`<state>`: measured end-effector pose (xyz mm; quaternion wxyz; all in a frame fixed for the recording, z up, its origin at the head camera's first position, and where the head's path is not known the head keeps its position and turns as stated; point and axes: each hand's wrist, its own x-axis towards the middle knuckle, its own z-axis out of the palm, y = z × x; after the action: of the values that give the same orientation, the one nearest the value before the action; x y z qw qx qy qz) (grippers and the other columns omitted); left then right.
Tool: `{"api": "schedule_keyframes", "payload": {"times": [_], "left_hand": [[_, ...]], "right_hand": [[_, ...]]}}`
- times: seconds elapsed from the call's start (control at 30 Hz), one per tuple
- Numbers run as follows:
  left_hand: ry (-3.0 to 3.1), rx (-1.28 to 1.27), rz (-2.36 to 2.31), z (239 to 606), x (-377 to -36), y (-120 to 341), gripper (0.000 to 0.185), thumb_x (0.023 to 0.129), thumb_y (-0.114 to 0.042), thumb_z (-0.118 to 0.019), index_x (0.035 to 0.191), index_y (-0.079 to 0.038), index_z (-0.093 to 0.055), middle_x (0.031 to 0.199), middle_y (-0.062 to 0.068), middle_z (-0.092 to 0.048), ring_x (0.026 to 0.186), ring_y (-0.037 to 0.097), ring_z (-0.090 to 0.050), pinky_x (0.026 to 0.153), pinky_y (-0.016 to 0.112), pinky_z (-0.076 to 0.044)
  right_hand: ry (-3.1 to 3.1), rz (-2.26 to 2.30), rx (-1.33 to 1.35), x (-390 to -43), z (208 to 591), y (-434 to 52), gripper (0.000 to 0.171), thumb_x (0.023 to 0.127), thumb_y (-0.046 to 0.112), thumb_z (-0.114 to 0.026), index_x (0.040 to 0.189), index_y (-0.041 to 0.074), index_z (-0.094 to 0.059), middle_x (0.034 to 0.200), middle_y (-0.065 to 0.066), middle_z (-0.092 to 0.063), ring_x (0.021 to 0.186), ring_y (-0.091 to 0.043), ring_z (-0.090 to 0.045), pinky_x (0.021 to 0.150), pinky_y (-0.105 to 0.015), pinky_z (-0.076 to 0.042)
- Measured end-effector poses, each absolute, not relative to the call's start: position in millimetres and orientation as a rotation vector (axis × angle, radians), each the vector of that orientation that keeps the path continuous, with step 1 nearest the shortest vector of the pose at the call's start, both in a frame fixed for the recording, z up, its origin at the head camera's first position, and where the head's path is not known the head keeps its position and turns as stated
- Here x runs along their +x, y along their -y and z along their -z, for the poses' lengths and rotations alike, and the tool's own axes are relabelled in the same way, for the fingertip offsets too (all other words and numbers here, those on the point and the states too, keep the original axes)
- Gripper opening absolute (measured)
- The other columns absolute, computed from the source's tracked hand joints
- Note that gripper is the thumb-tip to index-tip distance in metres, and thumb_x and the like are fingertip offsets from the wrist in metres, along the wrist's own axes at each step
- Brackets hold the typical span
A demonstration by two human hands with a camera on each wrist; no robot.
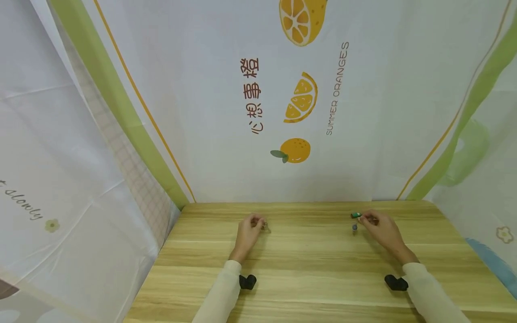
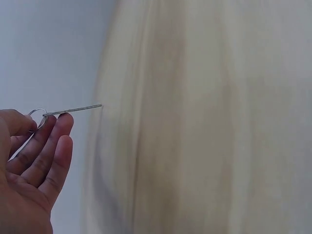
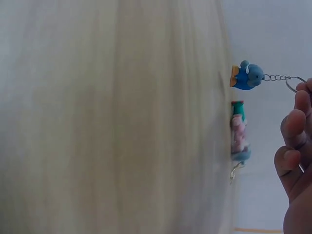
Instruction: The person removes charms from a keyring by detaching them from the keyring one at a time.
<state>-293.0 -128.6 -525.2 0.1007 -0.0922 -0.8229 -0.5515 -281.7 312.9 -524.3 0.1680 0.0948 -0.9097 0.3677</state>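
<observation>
My left hand [image 1: 253, 223] pinches a small metal key ring [image 2: 38, 117] near the back of the wooden table [image 1: 315, 269]. A thin straight metal pin [image 2: 73, 109] sticks out from the ring. My right hand [image 1: 369, 220] pinches another ring [image 3: 294, 83] whose short chain carries a blue figure charm [image 3: 246, 76], which hangs just off the tabletop [image 1: 354, 227]. A second charm, teal and pink [image 3: 239, 132], lies on the table close beside it, seen as a green spot [image 1: 355, 215] by my right fingers.
A white cloth printed with oranges [image 1: 299, 103] hangs right behind the table, and more cloth closes in both sides. Black wrist mounts [image 1: 247, 281] [image 1: 396, 282] sit under both cream sleeves.
</observation>
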Motion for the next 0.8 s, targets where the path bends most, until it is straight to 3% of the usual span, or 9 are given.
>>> {"api": "schedule_keyframes", "payload": {"times": [0.1, 0.4, 0.8], "left_hand": [[2.434, -0.255, 1.648, 530, -295, 133, 0.023, 0.108, -0.009, -0.063, 0.119, 0.01, -0.069, 0.106, 0.021, -0.075, 0.095, 0.034, -0.076, 0.076, 0.038, -0.066], [2.512, -0.212, 1.575, 536, -296, 143, 0.022, 0.108, -0.009, -0.061, 0.121, 0.008, -0.069, 0.109, 0.023, -0.074, 0.089, 0.031, -0.073, 0.066, 0.023, -0.059], [2.54, -0.084, 1.543, 541, -301, 148, 0.013, 0.105, 0.0, -0.061, 0.111, 0.009, -0.069, 0.098, 0.021, -0.074, 0.082, 0.023, -0.074, 0.066, 0.024, -0.06]], "right_hand": [[2.593, -1.032, 0.266, -283, 528, -317, 0.02, 0.106, 0.018, -0.068, 0.114, 0.001, -0.076, 0.103, -0.015, -0.079, 0.093, -0.03, -0.074, 0.077, -0.023, -0.055], [2.586, -1.008, 0.207, -281, 537, -330, 0.024, 0.106, 0.017, -0.066, 0.115, -0.003, -0.075, 0.102, -0.019, -0.078, 0.089, -0.027, -0.073, 0.072, -0.021, -0.054], [2.64, -0.999, 0.075, -282, 539, -340, 0.026, 0.107, 0.02, -0.062, 0.113, -0.002, -0.075, 0.101, -0.019, -0.076, 0.092, -0.035, -0.074, 0.074, -0.033, -0.053]]}}
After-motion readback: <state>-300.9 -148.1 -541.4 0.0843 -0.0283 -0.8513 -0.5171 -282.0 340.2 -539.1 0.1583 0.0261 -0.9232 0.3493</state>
